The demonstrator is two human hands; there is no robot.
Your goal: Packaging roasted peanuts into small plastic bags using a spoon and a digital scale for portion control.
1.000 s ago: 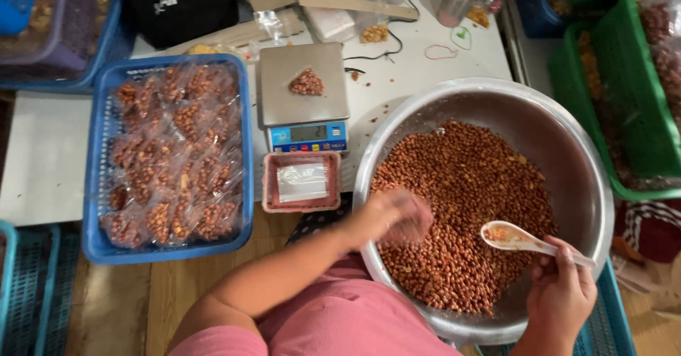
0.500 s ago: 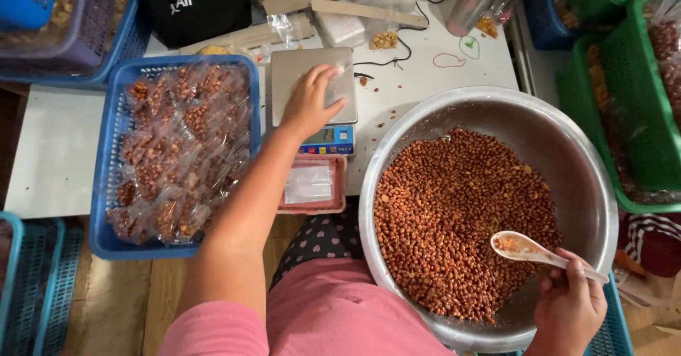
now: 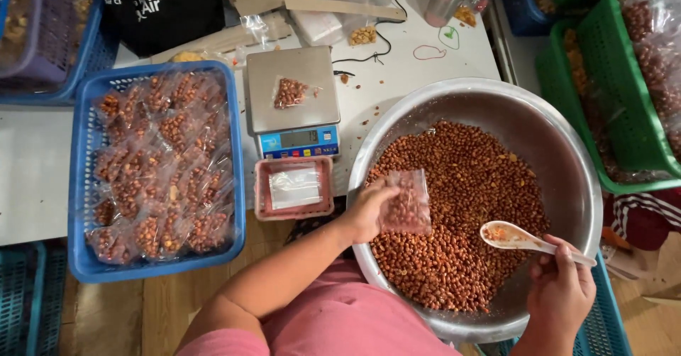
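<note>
one spoon (image 3: 518, 237), one bag (image 3: 406, 203), one bowl (image 3: 567, 150)

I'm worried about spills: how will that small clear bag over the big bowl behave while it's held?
The clear bag looks thin and floppy, so it probably sags where the left hand isn't pinching it. Only partly filled with peanuts, it is likely light. Its open top may droop and spill if tilted, though the steel bowl would catch them.

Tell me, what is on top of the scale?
A small clear bag of peanuts lies on the scale, on its steel plate. Whatever is under the bag is covered.
</note>
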